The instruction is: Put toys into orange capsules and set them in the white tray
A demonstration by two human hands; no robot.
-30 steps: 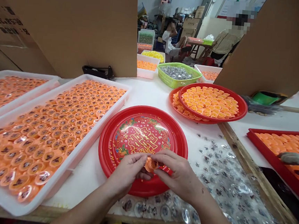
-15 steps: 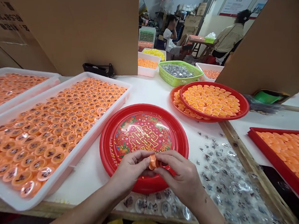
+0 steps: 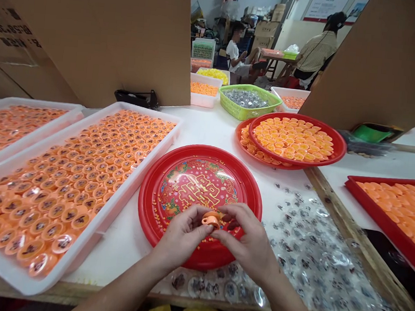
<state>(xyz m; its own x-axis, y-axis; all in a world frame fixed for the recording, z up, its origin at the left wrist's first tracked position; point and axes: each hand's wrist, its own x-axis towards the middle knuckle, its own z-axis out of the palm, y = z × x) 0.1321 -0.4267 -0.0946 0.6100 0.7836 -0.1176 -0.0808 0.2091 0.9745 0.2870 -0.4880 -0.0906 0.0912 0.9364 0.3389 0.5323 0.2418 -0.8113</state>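
A small orange toy cup (image 3: 210,219) with a looped handle is held over the near part of a round red tray (image 3: 155,170). My left hand (image 3: 185,232) pinches the cup from the left, thumb on its lower side. From the right, my right hand (image 3: 245,232) grips it with the thumb low and its fingers curled behind. Tiny orange beads (image 3: 157,214) lie scattered on the tray, which bears a gold printed pattern. Whatever is inside the cup cannot be made out.
White trays (image 3: 113,210) of orange cups with printed tops fill the left. Clear printed discs (image 3: 314,261) lie at right beside a wooden strip (image 3: 347,221). Behind stand stacked red trays (image 3: 341,148) and a green basket (image 3: 249,113). Cardboard panels (image 3: 105,35) flank the table; two people sit beyond.
The cup has been turned in my fingers, so its handle and side now face me. My right hand's fingers have lifted and spread a little. Both hands stay over the tray.
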